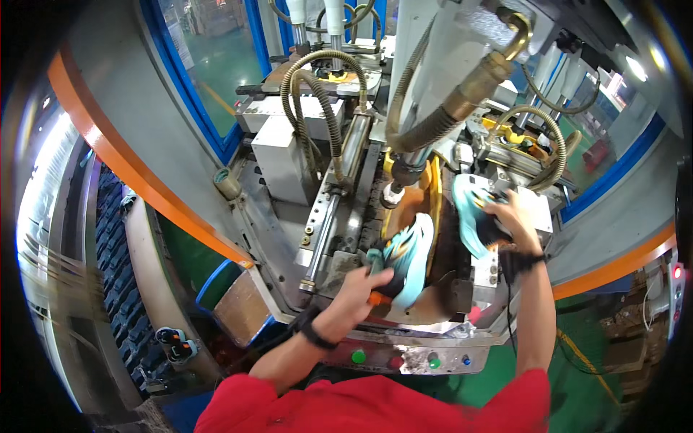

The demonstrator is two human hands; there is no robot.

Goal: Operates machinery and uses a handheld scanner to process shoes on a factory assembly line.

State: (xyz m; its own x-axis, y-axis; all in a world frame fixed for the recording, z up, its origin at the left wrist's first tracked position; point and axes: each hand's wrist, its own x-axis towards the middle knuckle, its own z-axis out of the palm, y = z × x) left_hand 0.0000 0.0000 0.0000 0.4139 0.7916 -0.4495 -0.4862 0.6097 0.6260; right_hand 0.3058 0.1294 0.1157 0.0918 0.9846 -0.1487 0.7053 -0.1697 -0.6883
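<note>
My left hand is closed around the heel end of a shoe with a pale turquoise sole, a dark upper and a bit of orange. That shoe lies tilted at the front of the press bed, between its yellow side pads. To the right, my right hand grips a second shoe of the same colours, held over the metal block beside the bed. Its fingers wrap the dark upper, and the sole faces left. A wrist strap circles the right wrist.
Above the bed hangs a press ram with a thick hose. A control panel with coloured buttons lies in front. An orange curved rail sweeps past at left, near a dark conveyor and another shoe. A blue-rimmed bin stands nearby.
</note>
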